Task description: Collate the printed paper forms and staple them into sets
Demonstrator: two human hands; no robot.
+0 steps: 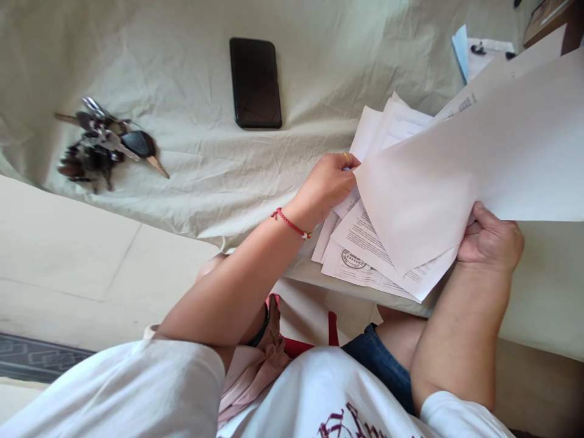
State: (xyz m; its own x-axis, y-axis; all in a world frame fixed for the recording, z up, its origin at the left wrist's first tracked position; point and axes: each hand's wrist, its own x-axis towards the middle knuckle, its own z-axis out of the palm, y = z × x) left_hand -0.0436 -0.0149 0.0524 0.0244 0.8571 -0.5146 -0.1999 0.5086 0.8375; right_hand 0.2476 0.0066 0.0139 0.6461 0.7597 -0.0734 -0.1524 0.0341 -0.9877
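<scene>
Paper sheets (pixel 515 134) are held at three o'clock over a cloth-covered desk (pixel 191 67).
A bunch of keys (pixel 109 140) is laid at ten o'clock, a phone (pixel 256 85) near eleven; the sheets' left edge is pinched in the grip of the left hand (pixel 331 181), printed pages (pixel 362 237) are partly covered by a blank-faced sheet (pixel 415 198), and the lower edge is clamped by the right hand (pixel 490 243) at three o'clock.

White papers (pixel 424 176), some printed, overlap in an uneven fan.
</scene>
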